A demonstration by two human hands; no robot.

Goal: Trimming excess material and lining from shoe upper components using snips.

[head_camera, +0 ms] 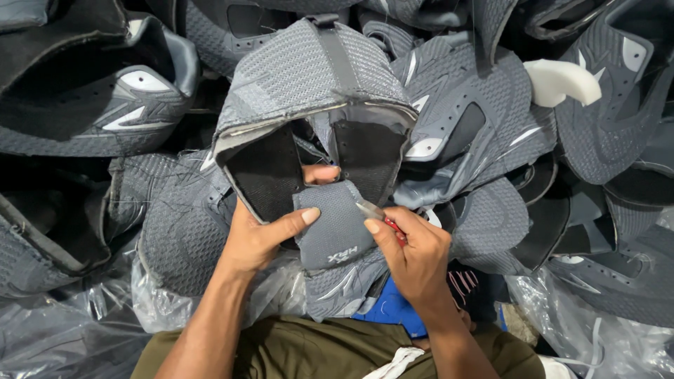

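A grey mesh shoe upper [309,77] is held upside-down in front of me, its black lining showing. My left hand [263,235] grips it, thumb pressed on the grey padded tongue [335,224], a fingertip showing behind the tongue's top. My right hand [414,256] holds a small red-handled thread snipper [379,216], its metal tip touching the tongue's right edge.
Piles of similar grey shoe uppers [477,105] surround me on all sides. A white foam piece [562,81] lies at upper right. Clear plastic bags [77,323] lie at lower left and lower right. Blue cloth [390,309] rests on my lap.
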